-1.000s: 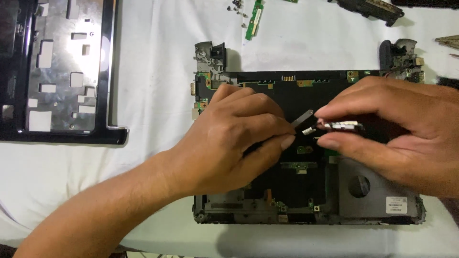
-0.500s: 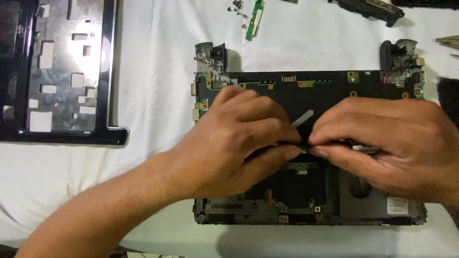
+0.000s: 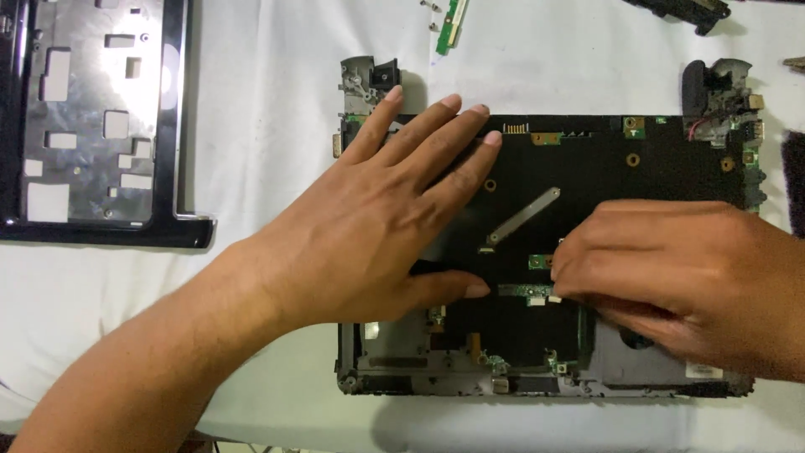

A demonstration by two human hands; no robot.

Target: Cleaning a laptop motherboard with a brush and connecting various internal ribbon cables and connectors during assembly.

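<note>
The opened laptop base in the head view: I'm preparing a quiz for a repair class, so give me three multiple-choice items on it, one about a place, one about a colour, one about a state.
1. Where does the removed laptop cover panel lie?
A. At the far left of the white cloth
B. On top of the laptop base
C. Under the right hand

2. What colour is the narrow loose circuit strip near the top edge?
A. Red
B. Green
C. Yellow

3. How does the left hand rest?
A. Closed in a fist
B. Pinching a screw
C. Flat, fingers spread, on the laptop base

Answers:
1. A: the cover panel sits at the left on the white cloth, apart from the laptop base.
2. B: the circuit strip is green.
3. C: the left hand lies open on the base, while the right hand works at a small connector board.
</note>
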